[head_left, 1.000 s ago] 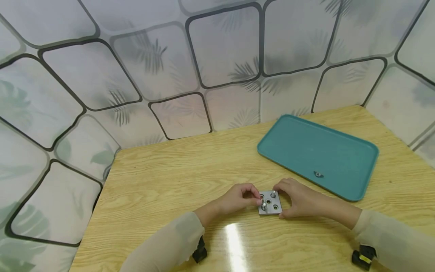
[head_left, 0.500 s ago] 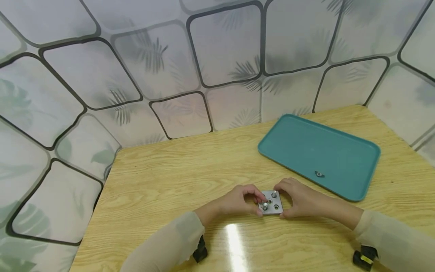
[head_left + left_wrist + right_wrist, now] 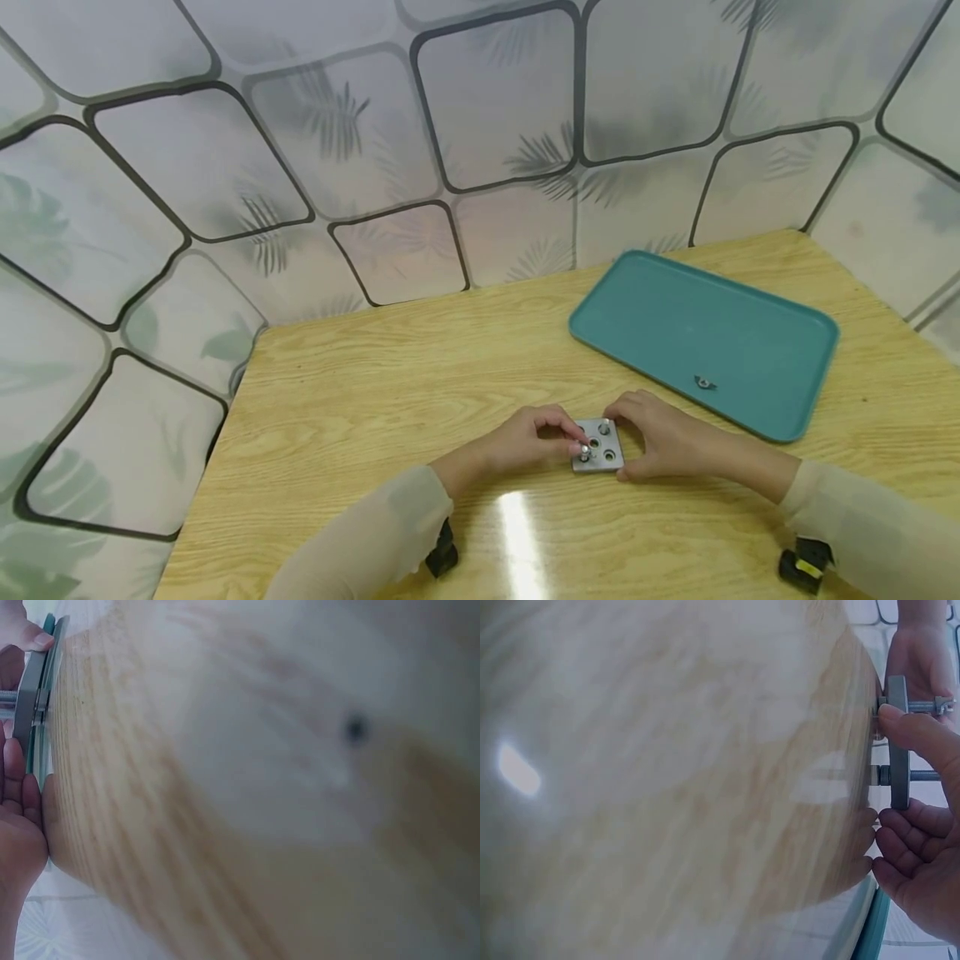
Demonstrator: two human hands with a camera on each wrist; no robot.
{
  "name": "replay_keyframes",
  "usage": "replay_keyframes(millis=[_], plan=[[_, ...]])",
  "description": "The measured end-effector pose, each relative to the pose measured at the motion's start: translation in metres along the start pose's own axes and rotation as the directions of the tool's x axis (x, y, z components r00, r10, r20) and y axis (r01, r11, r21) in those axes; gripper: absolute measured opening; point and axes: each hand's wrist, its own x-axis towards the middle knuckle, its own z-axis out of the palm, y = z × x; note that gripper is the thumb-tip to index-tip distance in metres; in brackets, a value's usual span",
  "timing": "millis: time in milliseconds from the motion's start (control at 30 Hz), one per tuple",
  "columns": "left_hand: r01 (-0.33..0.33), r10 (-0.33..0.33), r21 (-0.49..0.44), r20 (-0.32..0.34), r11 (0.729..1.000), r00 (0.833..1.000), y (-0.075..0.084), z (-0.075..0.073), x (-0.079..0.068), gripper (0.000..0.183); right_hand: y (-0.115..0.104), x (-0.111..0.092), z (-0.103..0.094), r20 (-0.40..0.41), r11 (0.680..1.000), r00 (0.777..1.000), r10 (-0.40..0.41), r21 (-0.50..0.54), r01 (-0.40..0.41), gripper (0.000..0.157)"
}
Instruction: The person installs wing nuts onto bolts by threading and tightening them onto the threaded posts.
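Observation:
A square grey metal plate with several holes lies between both hands, upright bolts passing through it. On the near-left bolt a small nut, apparently a wing nut, sits near the tip. My left hand has its thumb and index finger around this nut; exact contact is too small to make out. The other bolt stands at the plate's far-right corner. My right hand grips the plate's right side, thumb at the near corner and fingers at the far one. The left wrist view shows the plate edge-on.
A teal tray lies behind and to the right, with one loose wing nut near its front edge. The wooden table backs onto a patterned wall covering. Black wrist cameras hang below both sleeves.
My left index finger moved right over the bolt while the thumb drew back; the thumb has since closed in towards the bolt. My right hand keeps its grip on the plate.

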Motion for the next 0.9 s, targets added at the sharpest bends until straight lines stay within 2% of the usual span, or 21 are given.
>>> replay_keyframes(millis=[200, 300, 467, 700, 900], plan=[[0.028, -0.029, -0.011, -0.060, 1.000, 0.998, -0.0009, 0.0014, 0.0023, 0.013, 0.0004, -0.0005, 0.0000, -0.013, 1.000, 1.000, -0.018, -0.007, 0.018, 0.061], [0.031, -0.033, -0.022, -0.069, 0.999, 0.997, -0.0011, 0.0014, 0.0029, 0.012, -0.0001, -0.0003, -0.0001, -0.016, 1.000, 1.000, -0.018, -0.006, 0.018, 0.061], [0.000, 0.000, -0.014, -0.037, 1.000, 0.999, -0.0003, -0.0004, 0.0012, 0.014, -0.0012, 0.0008, -0.0010, -0.011, 1.000, 1.000, -0.018, -0.013, 0.018, 0.060], [-0.030, 0.030, -0.005, 0.043, 1.000, 0.999, 0.0003, -0.0035, 0.0002, 0.028, -0.0033, 0.0007, -0.0033, 0.008, 1.000, 1.000, 0.000, -0.006, 0.000, 0.060], [-0.033, 0.033, -0.002, 0.031, 0.999, 0.999, -0.0015, -0.0035, -0.0001, 0.024, -0.0033, 0.0019, -0.0024, 0.021, 1.000, 1.000, 0.017, -0.005, -0.017, 0.061]])
